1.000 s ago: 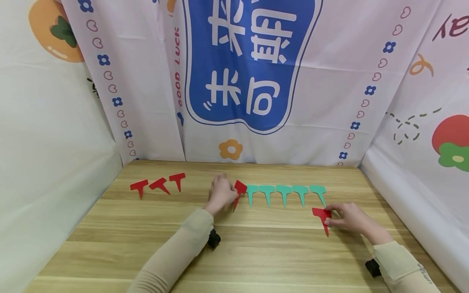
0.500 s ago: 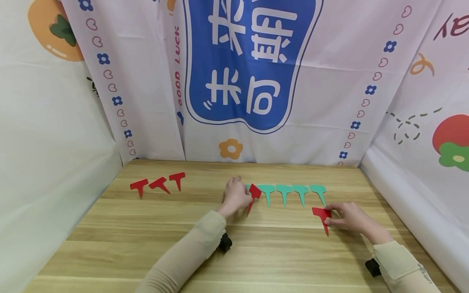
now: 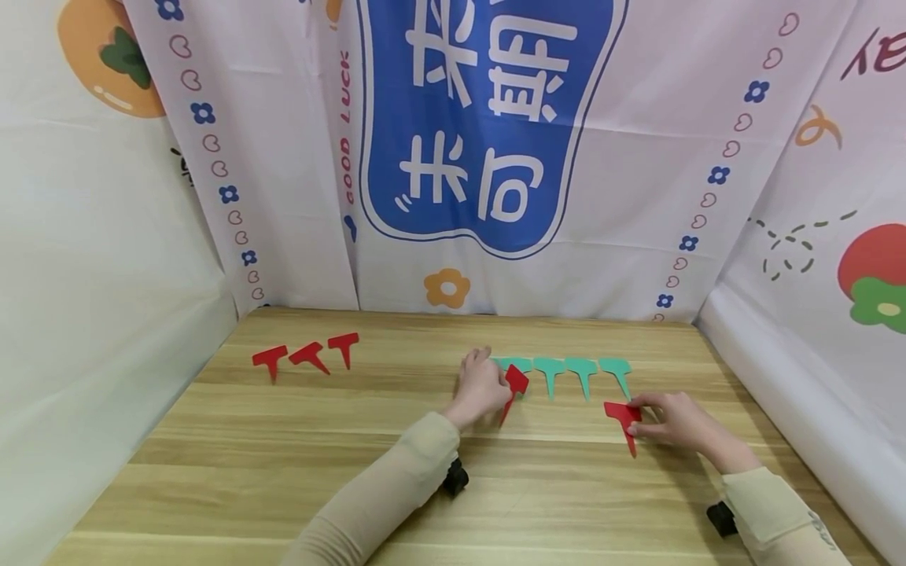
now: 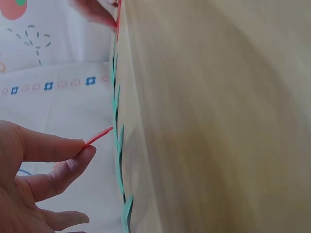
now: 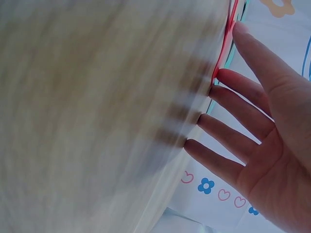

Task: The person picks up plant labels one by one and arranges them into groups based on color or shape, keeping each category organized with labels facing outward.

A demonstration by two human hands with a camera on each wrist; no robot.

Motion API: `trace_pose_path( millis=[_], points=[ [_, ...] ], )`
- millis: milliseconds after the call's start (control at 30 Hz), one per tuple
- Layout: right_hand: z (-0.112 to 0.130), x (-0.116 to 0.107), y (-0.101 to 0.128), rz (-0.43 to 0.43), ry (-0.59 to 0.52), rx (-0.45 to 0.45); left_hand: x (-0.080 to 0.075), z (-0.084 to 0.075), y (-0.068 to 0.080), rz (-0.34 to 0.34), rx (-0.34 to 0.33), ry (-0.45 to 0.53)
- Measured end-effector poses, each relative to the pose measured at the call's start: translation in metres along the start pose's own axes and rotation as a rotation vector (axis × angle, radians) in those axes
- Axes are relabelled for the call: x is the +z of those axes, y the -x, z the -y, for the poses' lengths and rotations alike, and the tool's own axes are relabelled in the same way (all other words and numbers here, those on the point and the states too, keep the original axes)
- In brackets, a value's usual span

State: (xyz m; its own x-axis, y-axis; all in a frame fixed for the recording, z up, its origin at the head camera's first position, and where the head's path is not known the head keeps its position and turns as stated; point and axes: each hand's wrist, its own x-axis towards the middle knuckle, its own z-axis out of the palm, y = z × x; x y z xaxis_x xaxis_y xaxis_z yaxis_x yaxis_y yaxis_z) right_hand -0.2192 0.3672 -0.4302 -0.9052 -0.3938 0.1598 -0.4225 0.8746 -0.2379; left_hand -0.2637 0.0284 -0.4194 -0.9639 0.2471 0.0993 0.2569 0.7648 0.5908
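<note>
Left hand (image 3: pixel 482 387) slid right, pinching red tag (image 3: pixel 514 383) (seemingly lifted); right hand (image 3: pixel 671 422) flat.

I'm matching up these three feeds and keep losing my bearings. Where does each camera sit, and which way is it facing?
Head: above, looking forward and down at the table; both sleeved forearms show, left hand and right hand.
Left wrist: at table level, along the green tags; thumb and finger pinch a red tag.
Right wrist: beside the tabletop edge; straight fingers touch another red tag.
Shared: both red tags also show in the head view.
</note>
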Motion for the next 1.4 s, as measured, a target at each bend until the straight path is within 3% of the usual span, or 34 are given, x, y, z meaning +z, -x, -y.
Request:
trace_pose_path(
  millis=[633,1133,1400],
  points=[
    [-0.001,-0.001,0.0,0.005,-0.012,0.012,0.029,-0.035,-0.002,0.063,0.021,-0.09],
    [-0.001,0.0,0.001,-0.002,-0.005,0.006,0.049,-0.052,-0.004,0.073,0.018,-0.075],
    [-0.001,0.0,0.0,0.003,-0.004,0.01,0.056,-0.06,-0.004,0.075,0.02,-0.128]
  ],
)
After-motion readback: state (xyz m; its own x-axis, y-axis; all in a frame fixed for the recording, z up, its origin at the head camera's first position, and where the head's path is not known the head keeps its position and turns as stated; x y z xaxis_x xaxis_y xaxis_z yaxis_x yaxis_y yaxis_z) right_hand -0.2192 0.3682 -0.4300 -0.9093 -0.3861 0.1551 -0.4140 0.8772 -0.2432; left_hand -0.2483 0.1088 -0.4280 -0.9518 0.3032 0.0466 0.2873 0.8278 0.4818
